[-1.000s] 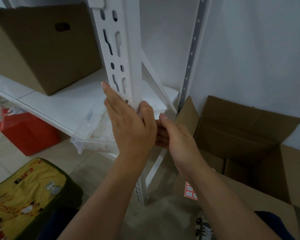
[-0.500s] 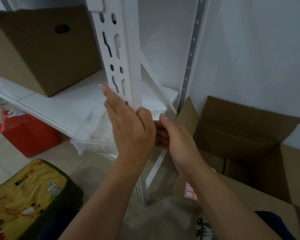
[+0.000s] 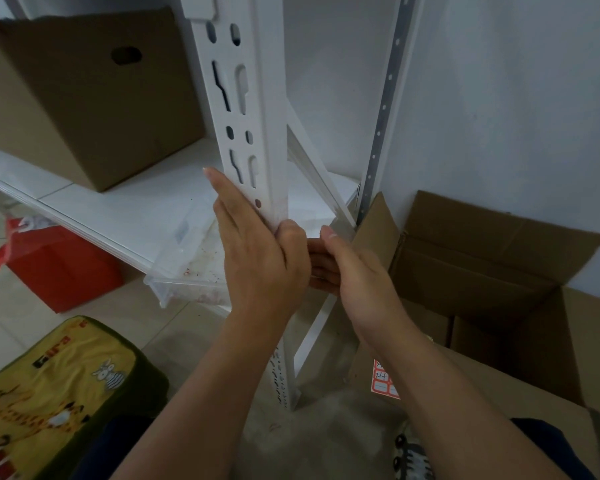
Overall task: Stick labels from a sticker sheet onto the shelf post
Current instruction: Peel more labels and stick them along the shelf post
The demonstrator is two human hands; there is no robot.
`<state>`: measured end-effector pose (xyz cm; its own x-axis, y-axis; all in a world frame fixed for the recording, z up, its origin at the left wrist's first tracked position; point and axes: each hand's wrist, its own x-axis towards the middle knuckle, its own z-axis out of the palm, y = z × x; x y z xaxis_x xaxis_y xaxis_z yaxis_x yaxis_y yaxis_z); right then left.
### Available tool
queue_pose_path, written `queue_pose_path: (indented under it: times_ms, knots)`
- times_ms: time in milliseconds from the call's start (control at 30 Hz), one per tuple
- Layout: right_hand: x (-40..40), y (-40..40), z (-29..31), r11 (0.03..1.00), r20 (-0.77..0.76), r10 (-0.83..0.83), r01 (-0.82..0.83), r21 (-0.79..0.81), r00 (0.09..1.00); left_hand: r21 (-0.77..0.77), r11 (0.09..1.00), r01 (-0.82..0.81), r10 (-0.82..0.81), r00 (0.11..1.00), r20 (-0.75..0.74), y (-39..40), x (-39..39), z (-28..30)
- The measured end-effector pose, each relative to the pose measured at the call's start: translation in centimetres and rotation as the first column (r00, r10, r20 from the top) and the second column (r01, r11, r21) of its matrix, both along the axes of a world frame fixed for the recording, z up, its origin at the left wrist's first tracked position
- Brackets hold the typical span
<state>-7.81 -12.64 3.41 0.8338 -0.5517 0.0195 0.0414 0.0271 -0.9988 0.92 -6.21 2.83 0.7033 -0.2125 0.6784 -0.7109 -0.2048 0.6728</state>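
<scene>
Both hands crowd the white shelf post (image 3: 253, 109). To its left, the shelf board (image 3: 125, 209) carries a closed cardboard box (image 3: 84, 98) at the far left, bare near the post. Right, an open cardboard box (image 3: 499, 289) blocks the floor; the diagonal brace (image 3: 319, 178) crosses behind.

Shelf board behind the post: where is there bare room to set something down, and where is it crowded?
Bare white shelf board lies between the closed cardboard box and the shelf post. The clear plastic tray overhangs its front edge. At the post it is crowded: left hand and right hand meet there. Right of the post, the open cardboard box fills the floor.
</scene>
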Motion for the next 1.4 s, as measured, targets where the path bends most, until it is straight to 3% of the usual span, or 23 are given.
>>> queue_pose_path:
  times_ms: [233, 467, 567, 667, 833, 1400]
  knots:
    - [1.4, 0.6, -0.9, 0.926, 0.041, -0.131, 0.137, -0.351, 0.991, -0.102, 0.976, 0.19, -0.195, 0.98, -0.036, 1.4, 0.4, -0.2]
    - [2.4, 1.4, 0.2, 0.963, 0.163, -0.108, 0.144, -0.23, 0.981, -0.109, 0.935, 0.338, -0.348, 0.932, -0.099, 2.5, 1.0, 0.3]
    - [2.5, 1.9, 0.3, 0.938, 0.205, -0.121, 0.18, -0.296, 0.971, -0.135, 0.916, 0.377, -0.393, 0.911, -0.126, 2.6, 0.9, 0.5]
    - [2.8, 2.4, 0.3, 0.904, 0.242, -0.141, 0.225, -0.364, 0.96, -0.183, 0.905, 0.384, -0.412, 0.899, -0.149, 2.5, 0.9, 0.4]
    - [3.2, 2.6, 0.3, 0.933, 0.307, -0.153, 0.24, -0.267, 0.939, -0.216, 0.893, 0.394, -0.431, 0.889, -0.157, 2.3, 1.0, 0.2]
    - [3.4, 3.2, 0.2, 0.854, 0.366, -0.217, 0.357, -0.378, 0.905, -0.25, 0.895, 0.369, -0.418, 0.89, -0.182, 1.9, 1.1, -0.8]
